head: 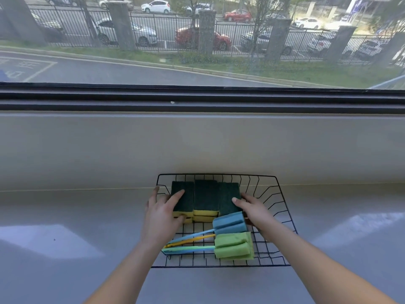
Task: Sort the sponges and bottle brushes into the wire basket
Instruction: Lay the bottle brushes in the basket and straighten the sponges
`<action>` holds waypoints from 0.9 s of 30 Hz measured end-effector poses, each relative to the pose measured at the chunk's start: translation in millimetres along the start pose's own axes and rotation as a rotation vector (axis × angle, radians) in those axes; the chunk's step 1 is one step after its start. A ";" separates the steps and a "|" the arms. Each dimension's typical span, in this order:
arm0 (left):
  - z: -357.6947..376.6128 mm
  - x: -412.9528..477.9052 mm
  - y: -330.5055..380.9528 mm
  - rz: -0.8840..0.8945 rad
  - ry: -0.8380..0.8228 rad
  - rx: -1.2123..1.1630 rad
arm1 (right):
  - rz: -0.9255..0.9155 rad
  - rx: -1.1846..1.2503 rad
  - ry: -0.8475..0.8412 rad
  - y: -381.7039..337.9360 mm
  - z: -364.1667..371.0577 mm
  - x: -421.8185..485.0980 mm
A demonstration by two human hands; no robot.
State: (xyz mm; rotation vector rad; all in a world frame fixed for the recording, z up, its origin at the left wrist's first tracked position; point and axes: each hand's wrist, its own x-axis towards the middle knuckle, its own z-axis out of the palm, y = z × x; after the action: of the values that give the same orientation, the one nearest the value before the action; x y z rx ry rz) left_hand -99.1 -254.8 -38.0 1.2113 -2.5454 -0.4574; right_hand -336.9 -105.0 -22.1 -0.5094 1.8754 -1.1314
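gripping sponges (206, 195) with left hand (161, 216), right hand (255, 209)

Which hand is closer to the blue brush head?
Right. The right hand grips the sponges just behind the blue brush head, almost touching it. The left hand holds the left end of the sponges, farther away.
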 end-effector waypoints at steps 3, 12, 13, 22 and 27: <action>-0.9 1.4 -0.1 -0.046 0.011 -0.067 | 0.015 0.089 -0.005 0.0 1.4 2.8; 2.9 0.2 0.8 -0.017 0.020 0.063 | 0.011 0.037 -0.032 -5.3 2.9 1.8; 2.4 0.8 0.6 -0.017 0.015 0.087 | 0.016 0.032 -0.036 -6.2 2.5 2.2; 0.0 7.4 7.1 0.024 -0.060 0.351 | 0.052 -0.023 -0.044 -7.9 -1.7 10.1; -1.0 4.5 6.8 0.042 -0.036 0.369 | 0.019 0.002 -0.013 -3.9 0.0 10.7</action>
State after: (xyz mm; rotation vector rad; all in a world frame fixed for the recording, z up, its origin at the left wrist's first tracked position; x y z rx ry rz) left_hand -106.1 -254.4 -33.9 1.2711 -2.7626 0.0048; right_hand -343.1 -114.5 -23.7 -0.4955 1.8646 -1.1144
